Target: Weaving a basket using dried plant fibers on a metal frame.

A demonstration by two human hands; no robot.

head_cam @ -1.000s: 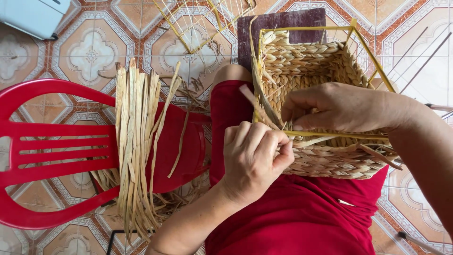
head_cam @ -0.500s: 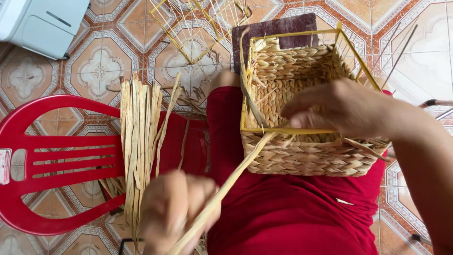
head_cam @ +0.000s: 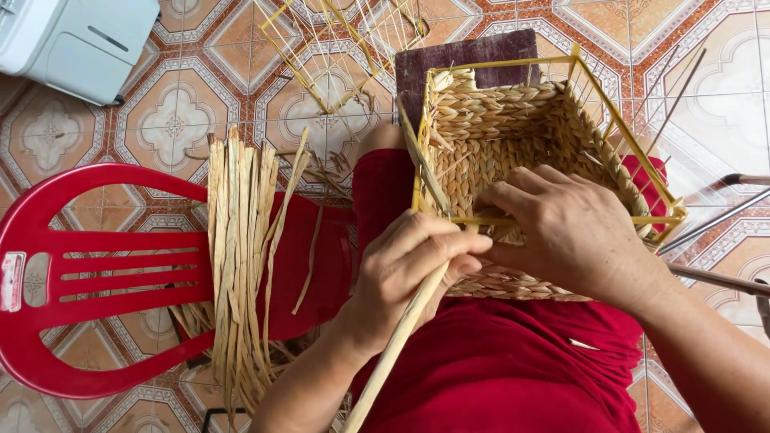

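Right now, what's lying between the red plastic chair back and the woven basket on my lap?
In the head view, a bundle of dried straw strips lies across the chair seat, between the chair back and the basket.

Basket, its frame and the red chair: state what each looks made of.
Woven rectangular basket: dried plant fibre, probably twisted rush or seagrass; matte tan braids. Yellow wire frame: likely coated metal; thin, straight, glossy rods. Red slatted chair: moulded plastic; smooth, shiny, one piece.
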